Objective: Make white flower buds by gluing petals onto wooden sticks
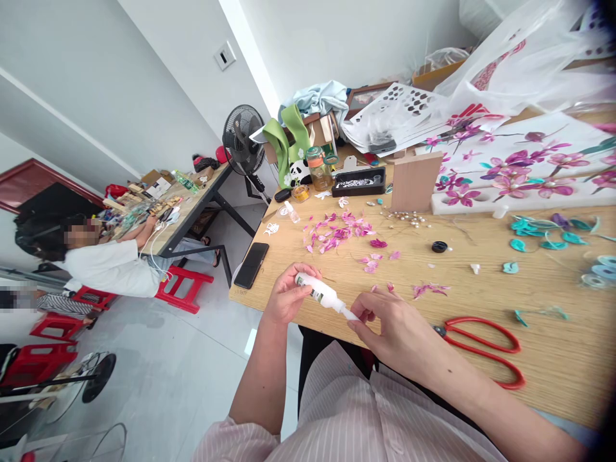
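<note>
My left hand (pixel 289 292) is closed round the body of a small white squeeze bottle (pixel 323 292) with a pointed nozzle and a printed label. The bottle lies slanted above the table's front edge, its tip down to the right. Thumb and fingers of my right hand (pixel 385 317) pinch the nozzle end. Beyond my hands, loose pink petals (pixel 339 232) are scattered on the wooden table (pixel 462 256). More pink petals (pixel 430 290) lie just past my right hand. Red-handled scissors (pixel 481 346) rest beside my right forearm.
A black phone (pixel 252 265) lies at the left edge. Farther back stand a jar (pixel 319 170), a black tray (pixel 359 182) and a wooden block (pixel 416 183). Pink flower sprays (pixel 524 170) and teal petals (pixel 551 234) occupy the right. Another person (pixel 113 263) sits at a table farther left.
</note>
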`<state>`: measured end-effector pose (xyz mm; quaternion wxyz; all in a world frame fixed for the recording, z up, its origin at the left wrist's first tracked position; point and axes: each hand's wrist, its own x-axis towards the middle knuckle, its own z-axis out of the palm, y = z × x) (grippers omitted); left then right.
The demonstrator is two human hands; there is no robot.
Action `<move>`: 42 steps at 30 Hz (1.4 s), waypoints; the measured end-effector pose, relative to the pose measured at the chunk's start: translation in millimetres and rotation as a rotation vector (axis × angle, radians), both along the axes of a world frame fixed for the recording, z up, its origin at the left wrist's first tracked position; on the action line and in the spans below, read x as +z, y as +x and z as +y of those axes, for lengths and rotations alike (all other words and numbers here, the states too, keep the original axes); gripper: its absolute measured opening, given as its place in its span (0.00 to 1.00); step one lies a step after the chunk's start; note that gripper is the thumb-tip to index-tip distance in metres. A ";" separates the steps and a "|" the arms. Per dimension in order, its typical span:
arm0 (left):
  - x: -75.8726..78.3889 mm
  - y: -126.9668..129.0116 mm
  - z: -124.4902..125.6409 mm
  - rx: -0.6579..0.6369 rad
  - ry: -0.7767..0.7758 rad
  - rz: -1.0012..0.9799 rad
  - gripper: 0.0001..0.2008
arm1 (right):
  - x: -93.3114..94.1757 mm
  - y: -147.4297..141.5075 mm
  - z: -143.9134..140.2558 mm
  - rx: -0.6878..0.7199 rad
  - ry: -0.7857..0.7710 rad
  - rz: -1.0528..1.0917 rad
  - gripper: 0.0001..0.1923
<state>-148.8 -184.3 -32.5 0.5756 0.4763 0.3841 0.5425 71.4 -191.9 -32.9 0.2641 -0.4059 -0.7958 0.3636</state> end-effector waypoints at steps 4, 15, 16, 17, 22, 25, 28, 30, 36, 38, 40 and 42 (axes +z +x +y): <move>1.4 1.1 -0.5 0.029 -0.024 0.016 0.12 | 0.0 0.3 0.3 0.000 0.017 0.000 0.06; 1.9 1.3 -0.9 0.026 -0.027 0.009 0.12 | -1.2 0.4 -0.2 0.003 0.016 0.011 0.06; 2.0 1.3 -0.8 0.023 -0.026 0.006 0.12 | -1.2 0.5 -0.4 0.000 0.019 0.012 0.06; 2.1 1.3 -0.7 0.021 -0.025 0.005 0.12 | -1.3 0.6 -0.6 -0.003 0.021 0.013 0.06; 2.3 0.8 -0.6 0.033 -0.037 0.020 0.12 | -1.5 0.3 -0.2 -0.004 0.001 0.024 0.06; 1.6 0.6 -0.7 0.024 -0.029 0.011 0.12 | -1.4 0.0 0.2 0.001 -0.009 0.022 0.06; 0.5 0.3 -0.5 0.029 -0.027 0.012 0.12 | -1.1 0.0 0.2 -0.002 -0.008 0.026 0.06; -0.1 0.0 -0.5 0.038 -0.033 0.019 0.13 | -1.0 0.1 0.0 -0.002 -0.005 0.032 0.06; 0.4 -0.7 -1.0 0.036 -0.033 0.018 0.13 | -0.6 0.3 0.2 0.001 -0.012 0.025 0.05; 1.2 -0.4 -1.1 0.033 -0.026 0.009 0.12 | -0.6 0.4 0.2 0.005 -0.014 0.021 0.05; 2.0 -0.1 -1.2 0.039 -0.028 0.009 0.12 | -0.8 0.2 0.1 0.007 -0.012 0.020 0.05; 2.3 0.2 -1.2 0.047 -0.036 0.016 0.13 | -1.2 -0.3 0.0 0.004 -0.005 0.023 0.05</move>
